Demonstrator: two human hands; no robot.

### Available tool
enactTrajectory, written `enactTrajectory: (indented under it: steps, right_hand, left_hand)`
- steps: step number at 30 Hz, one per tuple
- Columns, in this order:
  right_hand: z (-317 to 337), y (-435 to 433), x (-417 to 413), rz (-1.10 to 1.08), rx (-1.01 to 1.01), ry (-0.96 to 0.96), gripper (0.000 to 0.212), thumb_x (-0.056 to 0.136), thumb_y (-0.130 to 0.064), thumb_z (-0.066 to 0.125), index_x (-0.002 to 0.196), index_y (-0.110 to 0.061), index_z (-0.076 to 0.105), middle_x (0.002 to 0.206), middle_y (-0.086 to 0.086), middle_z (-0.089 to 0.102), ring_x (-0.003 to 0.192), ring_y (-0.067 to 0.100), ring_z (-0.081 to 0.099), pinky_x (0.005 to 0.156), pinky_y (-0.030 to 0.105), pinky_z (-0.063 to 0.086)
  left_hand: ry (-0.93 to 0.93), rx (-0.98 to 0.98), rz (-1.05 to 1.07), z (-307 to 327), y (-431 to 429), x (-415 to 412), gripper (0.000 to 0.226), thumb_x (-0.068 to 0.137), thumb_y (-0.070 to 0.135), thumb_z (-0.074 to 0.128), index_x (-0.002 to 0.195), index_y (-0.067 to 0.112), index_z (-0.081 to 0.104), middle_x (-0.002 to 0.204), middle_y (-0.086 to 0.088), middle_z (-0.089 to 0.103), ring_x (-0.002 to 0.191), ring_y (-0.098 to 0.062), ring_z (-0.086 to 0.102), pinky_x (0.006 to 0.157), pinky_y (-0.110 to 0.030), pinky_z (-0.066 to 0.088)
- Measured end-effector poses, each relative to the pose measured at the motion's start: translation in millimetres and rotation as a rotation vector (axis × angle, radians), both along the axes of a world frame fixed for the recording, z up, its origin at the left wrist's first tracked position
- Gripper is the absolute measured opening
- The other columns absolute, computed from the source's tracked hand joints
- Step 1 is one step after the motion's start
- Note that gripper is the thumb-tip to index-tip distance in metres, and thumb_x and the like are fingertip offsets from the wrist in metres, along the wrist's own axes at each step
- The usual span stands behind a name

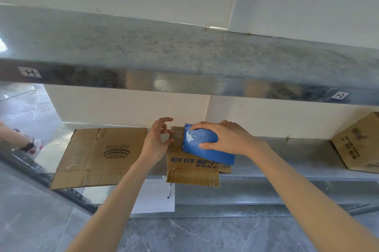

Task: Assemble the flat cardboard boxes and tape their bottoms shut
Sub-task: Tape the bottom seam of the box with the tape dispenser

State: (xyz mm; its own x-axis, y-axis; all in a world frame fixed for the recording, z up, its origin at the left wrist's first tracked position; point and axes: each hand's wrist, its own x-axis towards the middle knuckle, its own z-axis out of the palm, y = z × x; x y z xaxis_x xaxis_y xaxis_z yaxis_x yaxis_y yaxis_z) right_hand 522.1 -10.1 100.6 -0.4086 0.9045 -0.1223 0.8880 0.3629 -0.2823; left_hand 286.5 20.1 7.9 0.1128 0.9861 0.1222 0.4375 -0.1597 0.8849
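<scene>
Flanking the small box (191,162) lie flat cardboard (98,155) and an assembled carton (357,146).

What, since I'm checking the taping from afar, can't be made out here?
Head view only:
- Top of the small box and any tape there: covered by the blue tape dispenser and the right hand.
- Whether the left hand pinches tape: too small to tell.
- Box at right: cut off by the frame's right edge.
- Print on the flat cardboard: too blurred to read.
</scene>
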Motion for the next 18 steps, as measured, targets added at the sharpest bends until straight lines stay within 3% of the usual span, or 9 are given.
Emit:
enactTrajectory:
  steps: [2,4,8,13,18]
  right_hand:
    - [0,2,-1,-0.018,-0.015,0.028,0.050,0.088,-0.057,0.061,0.132,-0.061,0.039,0.100,-0.012,0.065,0.080,0.012,0.054,0.065,0.017,0.040]
    - [1,3,-1,-0.036,-0.020,0.043,0.049,0.086,-0.057,0.062,0.130,-0.062,0.040,0.085,-0.023,0.058,0.076,0.007,0.053,0.062,0.017,0.038]
    - [3,6,0,-0.047,-0.025,0.046,0.048,0.085,-0.058,0.063,0.128,-0.063,0.042,0.068,-0.018,0.052,0.059,0.003,0.049,0.053,0.020,0.031]
    - [3,8,1,-0.046,-0.044,0.051,0.048,0.084,-0.056,0.065,0.127,-0.061,0.043,0.064,-0.018,0.051,0.052,0.002,0.048,0.051,0.019,0.030]
    - [1,10,3,-0.032,-0.070,0.050,0.048,0.085,-0.058,0.063,0.127,-0.062,0.041,0.073,-0.008,0.061,0.051,0.005,0.047,0.052,0.020,0.032]
  left_hand:
    - [0.006,0.005,0.002,0,-1,0,0.064,0.078,-0.009,0.071,0.123,0.033,0.051,0.096,-0.002,0.053,0.096,-0.018,0.061,0.085,-0.041,0.054]
    - [0.009,0.017,0.001,1,-2,1,0.063,0.077,-0.008,0.072,0.124,0.029,0.051,0.096,-0.003,0.053,0.095,-0.019,0.059,0.084,-0.038,0.053]
    - [-0.014,0.026,-0.016,5,-3,0,0.064,0.075,-0.009,0.071,0.120,0.031,0.050,0.092,-0.005,0.057,0.089,-0.010,0.058,0.079,-0.020,0.046]
    - [-0.180,-0.108,0.034,10,-2,-9,0.039,0.087,0.001,0.063,0.118,0.024,0.053,0.092,0.000,0.061,0.084,-0.008,0.060,0.075,-0.015,0.048]
    - [-0.180,-0.190,0.087,7,4,-8,0.029,0.095,0.000,0.053,0.119,0.017,0.051,0.094,-0.009,0.062,0.086,-0.021,0.061,0.079,-0.037,0.054]
